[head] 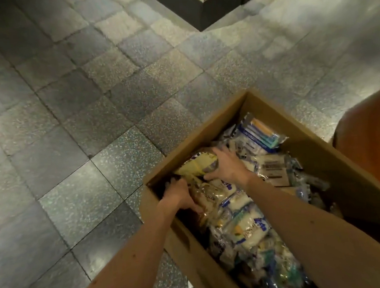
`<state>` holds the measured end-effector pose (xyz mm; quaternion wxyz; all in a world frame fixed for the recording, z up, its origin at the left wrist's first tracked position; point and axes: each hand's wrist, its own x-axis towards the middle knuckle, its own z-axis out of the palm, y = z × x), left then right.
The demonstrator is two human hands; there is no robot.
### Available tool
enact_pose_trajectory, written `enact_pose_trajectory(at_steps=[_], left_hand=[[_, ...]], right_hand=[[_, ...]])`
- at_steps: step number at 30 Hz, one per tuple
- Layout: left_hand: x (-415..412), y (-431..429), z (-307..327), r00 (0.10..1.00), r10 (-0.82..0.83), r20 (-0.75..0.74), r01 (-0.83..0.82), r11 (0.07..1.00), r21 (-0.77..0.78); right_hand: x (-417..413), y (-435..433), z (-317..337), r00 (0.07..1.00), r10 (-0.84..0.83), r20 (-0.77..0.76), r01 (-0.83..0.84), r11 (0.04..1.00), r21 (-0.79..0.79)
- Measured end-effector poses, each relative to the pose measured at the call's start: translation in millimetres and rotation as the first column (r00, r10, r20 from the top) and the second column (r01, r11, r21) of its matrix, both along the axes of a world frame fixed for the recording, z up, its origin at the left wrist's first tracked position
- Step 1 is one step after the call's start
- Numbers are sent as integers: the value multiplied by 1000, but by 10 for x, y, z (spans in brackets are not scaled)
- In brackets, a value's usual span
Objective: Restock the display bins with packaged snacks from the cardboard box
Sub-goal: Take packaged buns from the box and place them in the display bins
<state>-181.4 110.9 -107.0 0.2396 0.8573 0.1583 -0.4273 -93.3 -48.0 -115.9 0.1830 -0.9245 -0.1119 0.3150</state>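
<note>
You are standing over a grey speckled tile floor [69,130] with the one cardboard box [321,151] below you, and the restock looks barely started. The box is heaped nearly to its rim with packaged snacks [247,221], too many and too jumbled to count, and no bin is in view to show anything placed. At the box's far left corner your right hand [227,166] is clamped over one yellow packet [198,166], fingers across its top and thumb at its near edge. Your left hand [177,196], against the left wall, has its fingers curled into a brownish packet [202,202] just beneath. So two hands are in the box, two packets are in hand, and nothing is out yet. One blue-and-orange packet [260,131] stands out at the far corner. Beyond the box, one dark display base [215,10] sits at the top edge, well apart.
</note>
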Motion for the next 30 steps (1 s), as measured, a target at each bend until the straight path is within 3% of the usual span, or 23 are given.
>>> enact_pose_trajectory(at_steps=[3, 8, 10, 13, 17, 20, 25, 30], left_hand=[[-34, -65, -75, 999, 42, 5, -40, 985, -166], [-83, -146, -21, 995, -51, 89, 63, 988, -141], [-97, -159, 25, 992, -10, 128, 37, 978, -204], [-117, -207, 115, 966, 174, 190, -97, 928, -361], [-129, -315, 412, 924, 274, 267, -135, 886, -443], [-207, -354, 654, 886, 349, 304, -174, 860, -480], [-514, -430, 1079, 815, 442, 374, -225, 837, -498], [-1220, -665, 1577, 723, 497, 481, -280, 846, -454]], right_hand=[[41, 5, 14, 990, 69, 122, -74, 997, 34], [52, -97, 309, 965, 194, 174, -199, 980, 10], [12, -212, 523, 978, 111, 176, -124, 990, 69], [-72, -516, 754, 988, -113, 109, 93, 980, 174], [-209, -1026, 963, 892, -437, 116, 385, 869, 310], [-391, -1429, 1127, 823, -562, 80, 496, 781, 379], [-943, -1994, 1339, 871, -490, 14, 437, 790, 430], [-1557, -2294, 1463, 934, -352, 56, 287, 836, 467]])
